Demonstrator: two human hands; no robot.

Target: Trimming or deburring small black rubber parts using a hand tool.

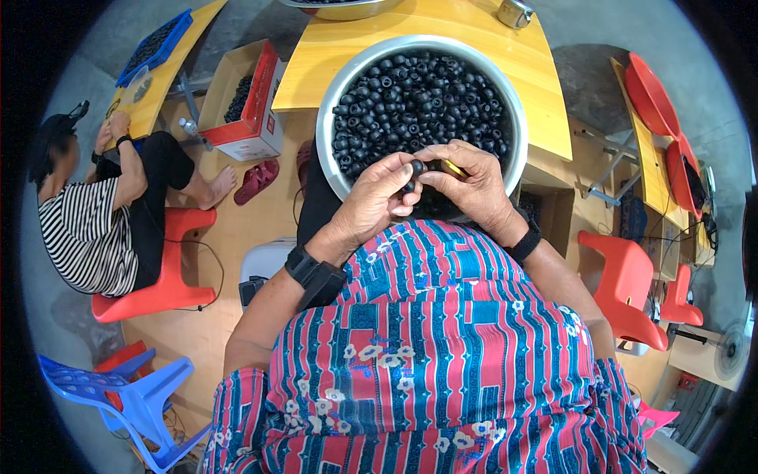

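Note:
Over the near rim of a wide metal basin [325, 118], my two hands work close together. My left hand [371, 197] is closed, pinching a small dark round piece [416, 167] between thumb and fingers. In my right hand [478, 183], a thin yellow tool [454, 168] is gripped; its working end is hidden by the fingers, close to the dark piece. The basin holds a heap of similar black round pieces [418, 103], many showing a ring or hollow at one end. Their exact kind I cannot make out.
The basin overlaps a yellow wooden table [545, 95] with a metal cup [515, 13] at its far edge. A cardboard box [241, 103] stands left, beyond a red stool [158, 261] where another person [95, 229] sits. Another red stool [620, 288] stands right.

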